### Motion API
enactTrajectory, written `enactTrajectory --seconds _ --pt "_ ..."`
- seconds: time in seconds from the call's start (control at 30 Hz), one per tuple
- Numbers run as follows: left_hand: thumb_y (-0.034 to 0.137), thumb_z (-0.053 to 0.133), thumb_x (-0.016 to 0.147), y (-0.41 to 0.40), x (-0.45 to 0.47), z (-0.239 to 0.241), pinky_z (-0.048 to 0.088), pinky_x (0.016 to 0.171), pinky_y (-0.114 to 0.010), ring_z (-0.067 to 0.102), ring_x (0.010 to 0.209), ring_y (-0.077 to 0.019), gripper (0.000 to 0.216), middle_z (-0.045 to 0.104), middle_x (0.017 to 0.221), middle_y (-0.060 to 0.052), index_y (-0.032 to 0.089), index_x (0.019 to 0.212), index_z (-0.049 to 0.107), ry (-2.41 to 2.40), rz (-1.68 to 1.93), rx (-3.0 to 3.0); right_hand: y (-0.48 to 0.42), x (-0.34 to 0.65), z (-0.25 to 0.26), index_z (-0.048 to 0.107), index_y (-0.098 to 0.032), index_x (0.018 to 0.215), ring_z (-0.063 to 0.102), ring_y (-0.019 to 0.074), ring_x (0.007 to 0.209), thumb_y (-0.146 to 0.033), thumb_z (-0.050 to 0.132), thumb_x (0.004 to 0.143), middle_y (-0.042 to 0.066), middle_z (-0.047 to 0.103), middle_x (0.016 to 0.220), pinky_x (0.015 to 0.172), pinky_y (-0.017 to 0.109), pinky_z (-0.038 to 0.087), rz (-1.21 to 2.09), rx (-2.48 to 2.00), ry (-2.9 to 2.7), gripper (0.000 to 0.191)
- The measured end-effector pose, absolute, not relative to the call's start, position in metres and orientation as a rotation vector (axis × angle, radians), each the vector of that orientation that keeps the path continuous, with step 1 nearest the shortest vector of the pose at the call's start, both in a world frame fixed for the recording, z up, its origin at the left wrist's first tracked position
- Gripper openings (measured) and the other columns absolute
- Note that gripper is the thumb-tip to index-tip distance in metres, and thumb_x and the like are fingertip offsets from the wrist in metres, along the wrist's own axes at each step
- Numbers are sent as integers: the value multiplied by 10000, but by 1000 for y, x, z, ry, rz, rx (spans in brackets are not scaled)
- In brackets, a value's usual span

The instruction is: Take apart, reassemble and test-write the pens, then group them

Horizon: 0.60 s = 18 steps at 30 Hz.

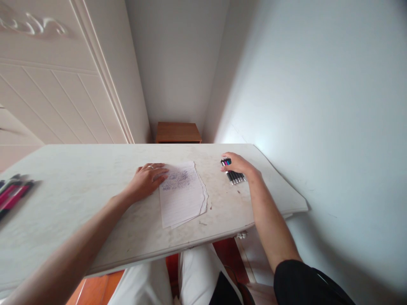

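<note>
A small stack of lined paper sheets point(182, 195) with blue scribbles near the top lies on the white table point(79, 190). My left hand point(146, 180) rests flat on the sheets' upper left corner, fingers stretched out, a ring on one finger. My right hand point(239, 166) reaches over a row of several pens point(233, 173) lying side by side at the right of the table. Its fingers curl down onto the pens' coloured caps. Whether it grips one I cannot make out.
More pens with pink and dark barrels point(14, 192) lie at the table's far left edge. A small wooden cabinet point(178, 132) stands behind the table against the wall. A white wall runs close along the right, a panelled door on the left.
</note>
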<state>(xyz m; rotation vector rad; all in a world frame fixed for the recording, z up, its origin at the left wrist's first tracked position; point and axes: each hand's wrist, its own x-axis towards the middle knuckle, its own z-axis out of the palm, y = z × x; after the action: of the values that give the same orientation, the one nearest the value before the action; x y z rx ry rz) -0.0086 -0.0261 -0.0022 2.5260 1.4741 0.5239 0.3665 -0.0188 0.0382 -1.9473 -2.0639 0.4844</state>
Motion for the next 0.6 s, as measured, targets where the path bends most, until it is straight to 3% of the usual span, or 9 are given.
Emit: enactTrajectory --seconds 0.23,0.47,0.6 --pt "464 408 923 -27 -9 -2 382 1030 -491 511 1275 -306 428 609 1364 -64 284 1185 694 1473 522 2527 -18 368 38 576 -187 1317 555 260 1251 -260 810 712 130 575 1382 1071 358 396 484 -1966 -2041 653" --pt "465 404 927 -27 -9 -1 377 1035 -480 503 1283 -298 435 599 1376 -63 277 1203 683 1478 497 2532 -19 369 42 592 -161 1296 551 272 1261 -349 705 821 150 584 1375 1072 381 409 389 -1975 -1894 524" --pt "460 415 921 -26 -9 -3 381 1030 -487 514 1271 -302 428 606 1369 -63 275 1190 691 1474 512 2535 -12 373 35 628 -146 1238 581 274 1225 -306 665 835 151 628 1315 1046 393 437 318 -1972 -1755 435"
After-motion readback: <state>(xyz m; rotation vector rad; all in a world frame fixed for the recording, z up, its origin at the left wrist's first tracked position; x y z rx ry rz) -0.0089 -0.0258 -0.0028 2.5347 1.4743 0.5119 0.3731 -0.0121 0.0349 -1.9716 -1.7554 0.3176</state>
